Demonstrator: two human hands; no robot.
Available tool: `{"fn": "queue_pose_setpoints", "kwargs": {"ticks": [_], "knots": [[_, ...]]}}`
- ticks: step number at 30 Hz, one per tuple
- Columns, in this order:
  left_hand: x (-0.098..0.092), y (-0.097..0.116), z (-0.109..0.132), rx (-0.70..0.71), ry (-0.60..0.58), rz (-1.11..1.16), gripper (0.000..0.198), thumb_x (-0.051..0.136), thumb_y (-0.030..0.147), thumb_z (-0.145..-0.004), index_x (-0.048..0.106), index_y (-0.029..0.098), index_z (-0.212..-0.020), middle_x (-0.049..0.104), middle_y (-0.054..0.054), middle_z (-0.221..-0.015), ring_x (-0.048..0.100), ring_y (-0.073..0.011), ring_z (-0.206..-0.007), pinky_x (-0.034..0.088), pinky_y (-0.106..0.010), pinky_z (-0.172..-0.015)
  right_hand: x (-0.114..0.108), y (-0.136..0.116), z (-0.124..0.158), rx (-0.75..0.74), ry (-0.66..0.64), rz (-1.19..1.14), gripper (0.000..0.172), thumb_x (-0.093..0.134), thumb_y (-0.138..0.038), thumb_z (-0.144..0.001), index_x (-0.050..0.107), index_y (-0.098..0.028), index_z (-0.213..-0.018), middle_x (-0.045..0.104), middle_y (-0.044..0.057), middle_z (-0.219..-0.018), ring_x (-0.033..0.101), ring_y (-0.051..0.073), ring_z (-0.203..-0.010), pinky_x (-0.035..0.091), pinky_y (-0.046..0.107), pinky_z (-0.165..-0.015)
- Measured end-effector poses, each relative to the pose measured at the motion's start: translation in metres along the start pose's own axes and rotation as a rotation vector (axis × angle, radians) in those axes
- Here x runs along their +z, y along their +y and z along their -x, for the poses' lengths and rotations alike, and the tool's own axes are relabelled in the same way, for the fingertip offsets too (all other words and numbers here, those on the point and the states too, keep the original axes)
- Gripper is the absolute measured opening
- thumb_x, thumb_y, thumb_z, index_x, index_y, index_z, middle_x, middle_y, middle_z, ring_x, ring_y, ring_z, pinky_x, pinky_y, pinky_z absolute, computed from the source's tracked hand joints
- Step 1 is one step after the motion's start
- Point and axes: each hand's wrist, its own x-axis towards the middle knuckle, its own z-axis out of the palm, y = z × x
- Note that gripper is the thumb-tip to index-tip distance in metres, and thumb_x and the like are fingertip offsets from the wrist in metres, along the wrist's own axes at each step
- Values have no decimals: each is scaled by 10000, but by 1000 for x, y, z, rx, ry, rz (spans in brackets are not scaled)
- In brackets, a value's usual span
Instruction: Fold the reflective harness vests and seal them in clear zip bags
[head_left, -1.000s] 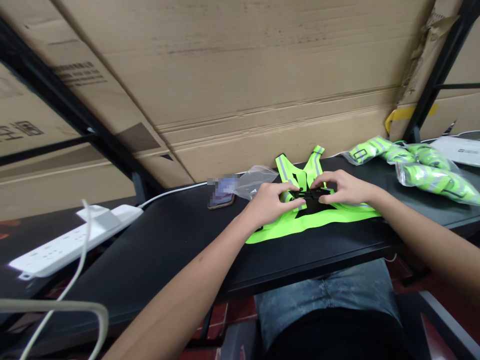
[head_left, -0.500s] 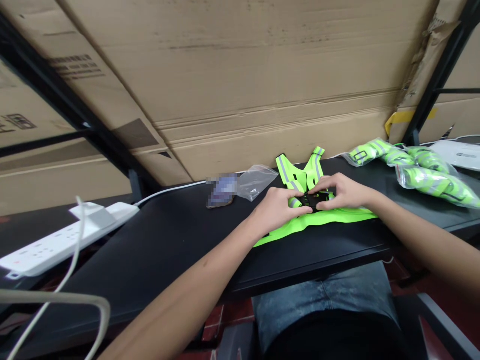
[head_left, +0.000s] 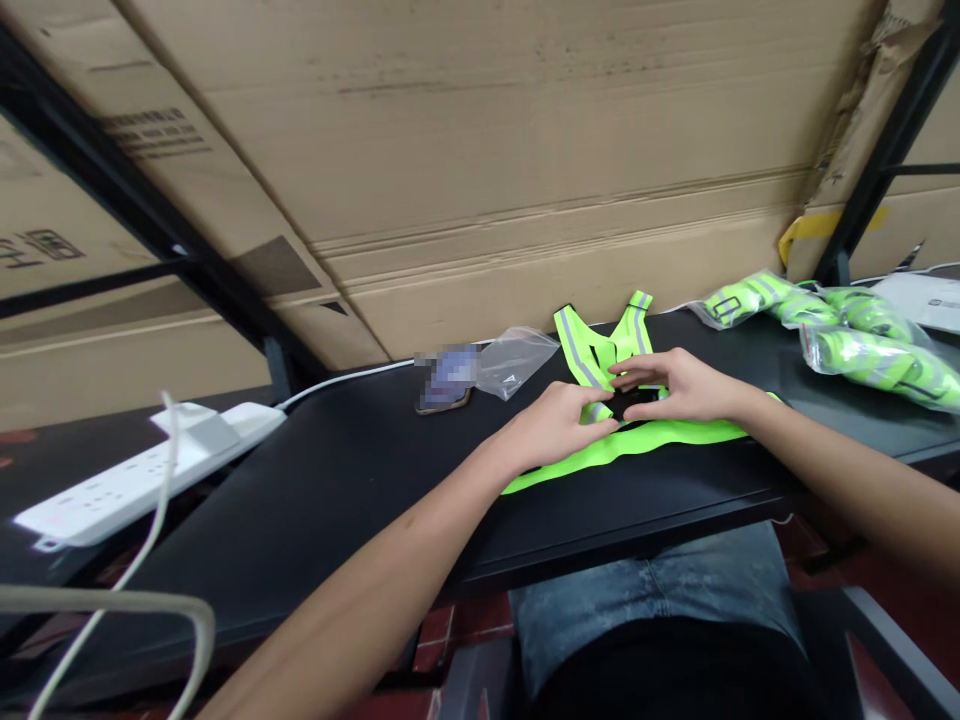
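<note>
A fluorescent yellow-green reflective vest (head_left: 576, 340) with grey stripes lies on the black table, its shoulder straps pointing toward the cardboard. Its waistband (head_left: 637, 440) stretches along the near side. A black buckle (head_left: 626, 402) sits at the middle of the vest, partly hidden by my fingers. My left hand (head_left: 566, 420) is left of the buckle, thumb and forefinger apart around a striped strap end. From the right, my right hand (head_left: 679, 390) arches over the buckle with its fingers and thumb apart.
Several bagged vests (head_left: 877, 360) lie at the right. An empty clear plastic bag (head_left: 517, 360) and a blurred-out phone (head_left: 448, 380) are left of the vest. A white power strip (head_left: 150, 470) with cables stands at the left. Cardboard (head_left: 525, 150) walls the back.
My fingers have loosened and drawn slightly apart from the buckle, which they were pinching before. The vest stays in about the same place; the view has shifted slightly.
</note>
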Motion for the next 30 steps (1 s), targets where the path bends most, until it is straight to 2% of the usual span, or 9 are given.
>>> {"fn": "queue_pose_setpoints", "kwargs": {"ticks": [3,7,12,15,17,20,22,24,30], "knots": [[-1,-1,-2,-2,-38,-20,514,652,418,-846,672,119,-1263,728,-64,-823,656,-242,-805,482,-339,-769,6,0,0,-12,-30,13,769,815,-409,-711,536,-205,-1398,666,132,-1294,640,275,-1200,493,488,-1072],[-5,-2,-5,-25,-78,-50,529,653,453,-836,678,123,-1249,740,-107,-999,665,-270,-894,483,-359,-818,7,-5,-1,-29,-68,39,729,774,-419,-752,518,-184,-1393,645,141,-1315,633,259,-1203,484,466,-1074],[-10,2,2,12,-148,-101,627,647,445,-822,554,190,-1387,668,-127,-1239,635,-300,-1063,477,-377,-882,-5,-22,5,-14,-113,355,730,792,-506,-703,579,-195,-1328,626,129,-1318,600,311,-1192,474,479,-1025],[-13,6,19,13,-168,-121,617,588,376,-866,464,214,-1448,645,-120,-1251,621,-289,-1090,482,-377,-895,-10,-26,20,12,-111,509,674,727,-570,-759,600,-205,-1311,632,133,-1273,595,327,-1158,473,478,-987],[-12,7,36,29,-141,-137,586,523,338,-914,413,206,-1474,603,-124,-1301,577,-275,-1168,454,-381,-972,-10,-23,36,48,-107,578,630,631,-603,-837,604,-198,-1319,634,148,-1240,603,331,-1119,479,484,-957],[-7,2,66,-12,-61,-186,640,526,426,-939,340,200,-1509,542,-132,-1359,499,-291,-1257,399,-415,-1059,-13,-15,67,91,-52,648,619,560,-628,-880,611,-204,-1328,627,160,-1235,592,345,-1115,471,506,-954],[-5,-7,84,-88,-18,-192,637,534,512,-935,388,205,-1474,546,-129,-1337,495,-307,-1247,398,-439,-1055,-18,-7,88,103,5,681,622,604,-654,-838,647,-227,-1289,632,151,-1228,593,354,-1101,473,517,-948],[-5,-17,98,-120,9,-156,529,498,521,-959,485,220,-1394,573,-108,-1260,529,-288,-1180,423,-424,-1016,-27,1,106,113,57,665,585,625,-660,-819,687,-248,-1229,653,135,-1174,612,342,-1061,491,504,-920],[-14,-42,115,-36,-20,3,282,520,425,-978,631,279,-1192,566,-45,-1137,566,-208,-1057,439,-326,-945,-51,15,131,154,49,413,370,550,-535,-930,723,-258,-1103,665,87,-1136,647,257,-1031,517,387,-904]]}}
